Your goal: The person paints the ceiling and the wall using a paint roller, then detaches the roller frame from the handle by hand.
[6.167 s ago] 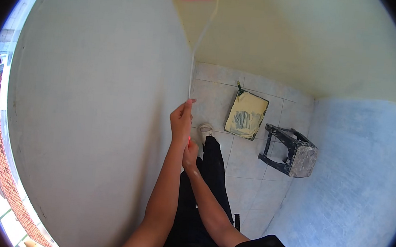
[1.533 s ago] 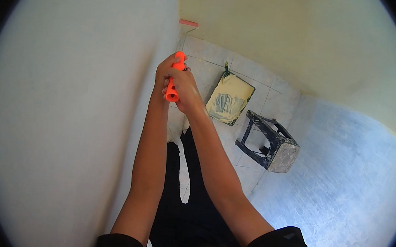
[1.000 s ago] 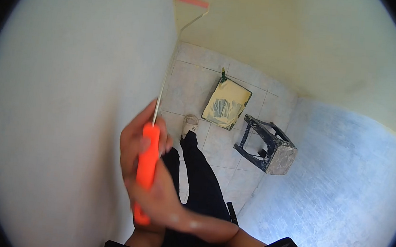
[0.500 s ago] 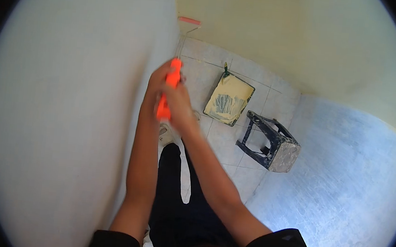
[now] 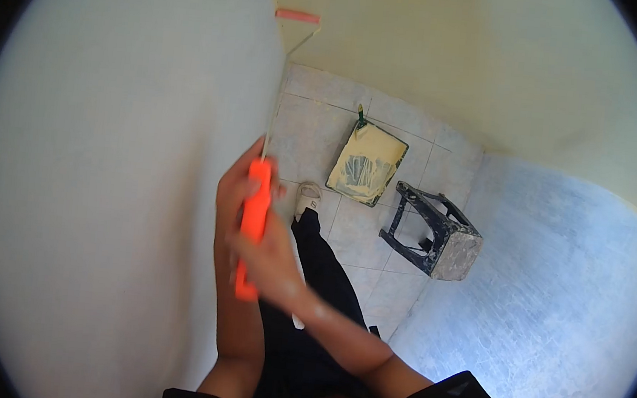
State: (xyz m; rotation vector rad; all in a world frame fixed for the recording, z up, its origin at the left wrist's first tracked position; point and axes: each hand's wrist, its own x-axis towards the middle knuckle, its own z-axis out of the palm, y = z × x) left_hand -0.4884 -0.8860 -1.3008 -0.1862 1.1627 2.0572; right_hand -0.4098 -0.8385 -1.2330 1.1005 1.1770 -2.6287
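Observation:
Both my hands are closed around the orange handle of a paint roller [image 5: 253, 227]. My left hand [image 5: 238, 184] grips the upper part of the handle, close to the wire frame. Lower down, my right hand [image 5: 271, 259] wraps the handle from the right side. The thin wire runs up to a narrow pink roller head [image 5: 298, 16], which is at the yellowish wall near the corner. Whether the head touches the wall I cannot tell.
On the tiled floor [image 5: 317, 123] lies a paint tray [image 5: 403, 161] with pale yellow paint and a green-handled brush [image 5: 361, 116] at its far corner. A paint-spotted dark stool [image 5: 456, 253] lies on its side to the right. A white wall [image 5: 108, 180] rises close on my left.
Both hands have drawn down toward my body with the roller handle. The roller head has shifted slightly up and left in view. One foot is now hidden behind my arms.

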